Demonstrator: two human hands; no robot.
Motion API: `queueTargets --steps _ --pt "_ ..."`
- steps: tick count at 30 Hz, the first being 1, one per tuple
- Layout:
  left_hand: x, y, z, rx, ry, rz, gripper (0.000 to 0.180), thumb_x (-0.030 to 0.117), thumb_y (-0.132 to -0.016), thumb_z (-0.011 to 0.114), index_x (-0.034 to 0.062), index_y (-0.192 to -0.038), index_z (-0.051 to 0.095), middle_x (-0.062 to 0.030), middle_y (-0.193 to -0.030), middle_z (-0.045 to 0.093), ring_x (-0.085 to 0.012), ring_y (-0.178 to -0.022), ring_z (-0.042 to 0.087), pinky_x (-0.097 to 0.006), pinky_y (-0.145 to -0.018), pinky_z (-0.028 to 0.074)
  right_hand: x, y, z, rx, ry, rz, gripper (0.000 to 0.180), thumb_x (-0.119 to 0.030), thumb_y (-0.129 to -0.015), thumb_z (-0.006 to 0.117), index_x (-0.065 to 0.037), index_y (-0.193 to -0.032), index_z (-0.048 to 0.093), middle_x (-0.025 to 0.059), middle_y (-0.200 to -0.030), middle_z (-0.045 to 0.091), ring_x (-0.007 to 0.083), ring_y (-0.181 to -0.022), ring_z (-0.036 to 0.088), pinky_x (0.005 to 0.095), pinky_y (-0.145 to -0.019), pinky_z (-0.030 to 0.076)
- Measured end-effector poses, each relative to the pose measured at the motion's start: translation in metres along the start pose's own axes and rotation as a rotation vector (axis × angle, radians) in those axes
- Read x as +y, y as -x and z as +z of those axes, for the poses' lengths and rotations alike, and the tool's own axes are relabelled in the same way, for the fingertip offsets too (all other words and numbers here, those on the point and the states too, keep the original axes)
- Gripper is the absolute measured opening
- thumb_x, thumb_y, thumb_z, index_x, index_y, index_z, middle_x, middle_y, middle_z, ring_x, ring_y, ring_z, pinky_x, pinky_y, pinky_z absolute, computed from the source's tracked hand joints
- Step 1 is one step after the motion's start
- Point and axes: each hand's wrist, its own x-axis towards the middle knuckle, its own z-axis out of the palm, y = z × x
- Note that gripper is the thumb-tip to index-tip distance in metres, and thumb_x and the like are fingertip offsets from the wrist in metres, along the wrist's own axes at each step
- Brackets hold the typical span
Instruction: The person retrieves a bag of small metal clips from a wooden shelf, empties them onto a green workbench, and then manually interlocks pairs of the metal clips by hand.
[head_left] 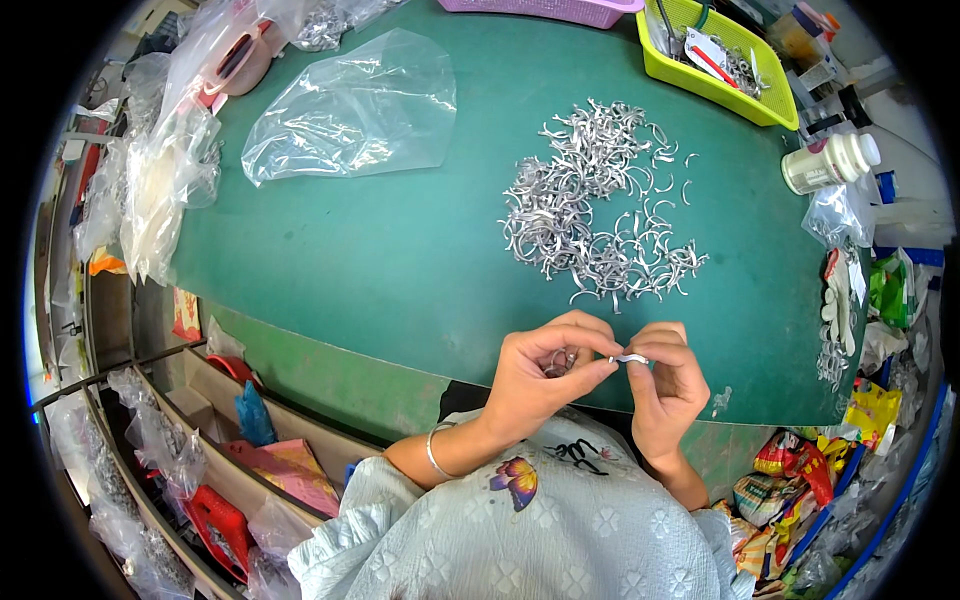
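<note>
My left hand and my right hand meet at the near edge of the green table, fingertips pinched together on a small curved silver metal piece. More small metal parts sit cupped in my left palm. A loose pile of the same curved silver pieces lies on the table just beyond my hands. A bangle circles my left wrist.
A crumpled clear plastic bag lies at the far left of the table. A yellow-green basket with tools stands at the back right, next to a white bottle on its side. Bags and clutter crowd both sides.
</note>
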Motion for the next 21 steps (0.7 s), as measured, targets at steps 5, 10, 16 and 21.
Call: queueTargets --steps 5,10,16,21 --pt "-0.001 0.000 0.000 -0.013 0.008 0.032 0.016 -0.008 -0.073 0.059 -0.0009 -0.087 0.062 -0.0046 -0.092 0.055 -0.0006 -0.060 0.038 -0.016 -0.051 0.028 -0.001 0.001 0.000 0.001 0.020 -0.007 0.015 0.010 -0.068 0.059 0.002 -0.080 0.056 0.0102 -0.077 0.057 0.0213 -0.074 0.050 0.0301 -0.067 0.040" --pt "0.003 -0.001 0.002 0.009 0.015 -0.010 0.015 -0.008 -0.073 0.059 -0.0012 -0.086 0.062 -0.0046 -0.091 0.056 -0.0007 -0.059 0.039 -0.016 -0.051 0.029 -0.001 0.000 0.001 0.013 0.044 -0.019 0.015 0.010 -0.067 0.060 0.002 -0.080 0.056 0.0101 -0.077 0.057 0.0216 -0.074 0.050 0.0304 -0.068 0.039" --pt "0.003 0.000 0.003 0.133 0.088 -0.180 0.011 -0.004 -0.078 0.056 -0.0024 -0.088 0.059 -0.0062 -0.085 0.054 -0.0024 -0.053 0.035 -0.018 -0.045 0.027 0.001 -0.001 -0.001 -0.036 0.162 -0.027 0.016 0.008 -0.065 0.063 0.002 -0.080 0.057 0.0103 -0.078 0.058 0.0225 -0.075 0.052 0.0308 -0.069 0.041" --pt "-0.007 0.000 -0.005 0.240 0.270 -0.279 0.014 0.006 -0.082 0.058 -0.0022 -0.093 0.059 -0.0004 -0.073 0.056 0.0000 -0.051 0.034 -0.017 -0.042 0.024 0.011 -0.024 -0.022 -0.019 0.450 0.095 0.013 0.005 -0.068 0.061 0.001 -0.080 0.060 0.0102 -0.080 0.060 0.0222 -0.076 0.054 0.0304 -0.070 0.042"
